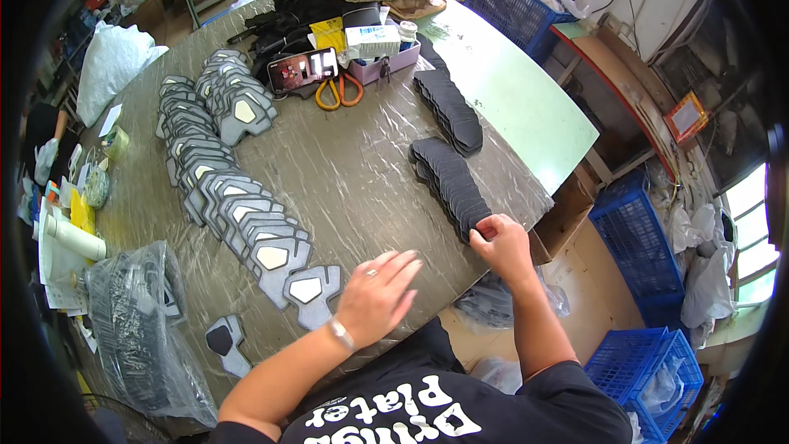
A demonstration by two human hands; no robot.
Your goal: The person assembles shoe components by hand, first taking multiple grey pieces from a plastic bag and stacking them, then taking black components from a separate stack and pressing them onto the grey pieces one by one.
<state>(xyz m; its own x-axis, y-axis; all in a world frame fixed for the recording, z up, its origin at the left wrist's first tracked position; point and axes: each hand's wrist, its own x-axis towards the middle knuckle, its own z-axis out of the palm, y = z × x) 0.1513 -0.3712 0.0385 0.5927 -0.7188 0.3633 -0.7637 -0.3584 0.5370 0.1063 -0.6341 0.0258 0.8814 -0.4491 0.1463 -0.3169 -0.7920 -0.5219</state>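
My right hand (503, 248) pinches the near end of a fanned row of thin black pieces (450, 185), thumb and finger closed on the last one. Over the table's near part hovers my left hand (378, 294), its fingers stretched out and nothing in them. Just left of it lies a grey shaped pad with a white patch (307, 291), at the near end of a long overlapping row of similar grey pads (215, 166). One separate grey pad with a black patch (220, 339) rests nearer the left corner. Beyond the first black row is another black stack (448, 111).
Orange-handled scissors (339, 93), a phone (303, 71) and a pink box of small items (386, 67) stand at the table's far side. A clear bag of dark parts (136, 333) and a white bottle (76, 238) are at left. Blue crates (634, 234) line the right.
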